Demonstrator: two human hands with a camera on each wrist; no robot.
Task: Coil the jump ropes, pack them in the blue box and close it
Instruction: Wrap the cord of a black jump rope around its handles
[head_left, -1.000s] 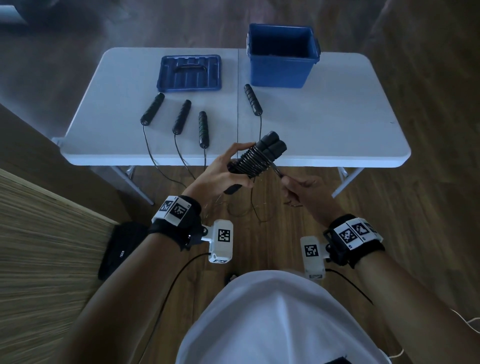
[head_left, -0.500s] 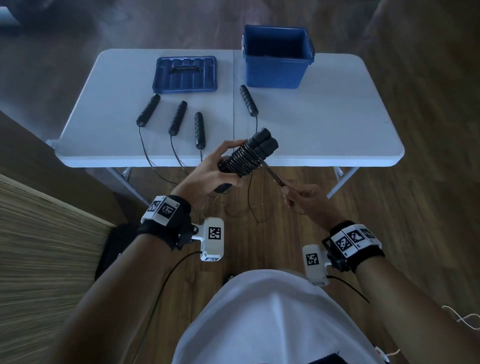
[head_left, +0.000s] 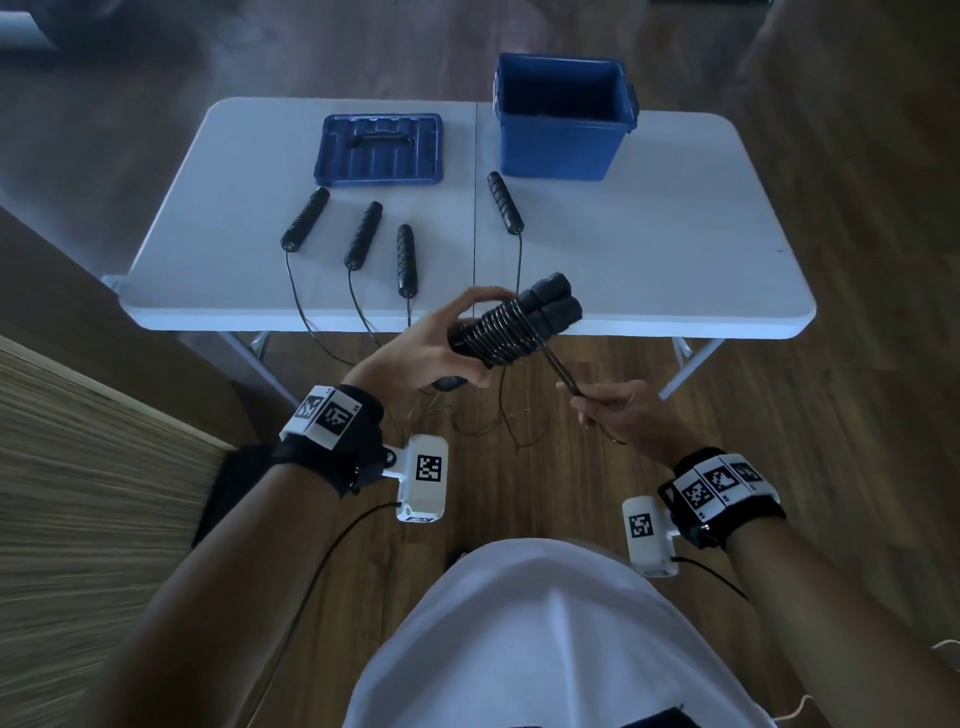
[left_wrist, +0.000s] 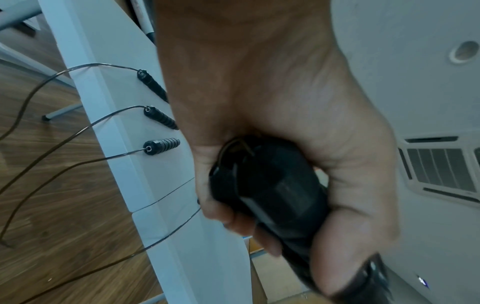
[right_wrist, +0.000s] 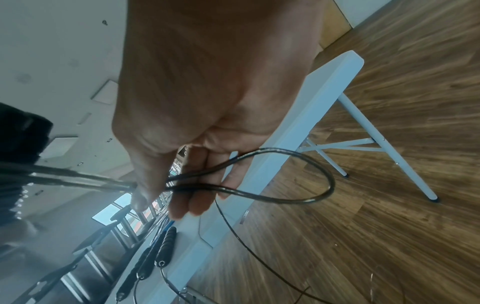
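Note:
My left hand (head_left: 431, 348) (left_wrist: 272, 144) grips a pair of black jump-rope handles (head_left: 524, 322) (left_wrist: 275, 195) with cord coiled round them, held in front of the table's near edge. My right hand (head_left: 618, 410) (right_wrist: 197, 127) pinches the free doubled end of that cord (head_left: 558, 366), which forms a small loop (right_wrist: 298, 174) past the fingers. Several more black handles (head_left: 358, 241) (left_wrist: 161, 146) lie on the white table (head_left: 675, 249), their cords hanging over the near edge. The open blue box (head_left: 561, 130) stands at the back right; its lid (head_left: 379, 150) lies flat to the left.
The hanging cords (head_left: 322, 332) trail onto the wooden floor (head_left: 519, 467) between the table and me. Folding table legs (right_wrist: 369, 131) stand under the near edge. A low wood-grain surface (head_left: 78, 493) is at my left.
The right hand has drawn the cord's free end down and to the right, away from the bundle. The left hand keeps its hold on the coiled handles, almost unmoved.

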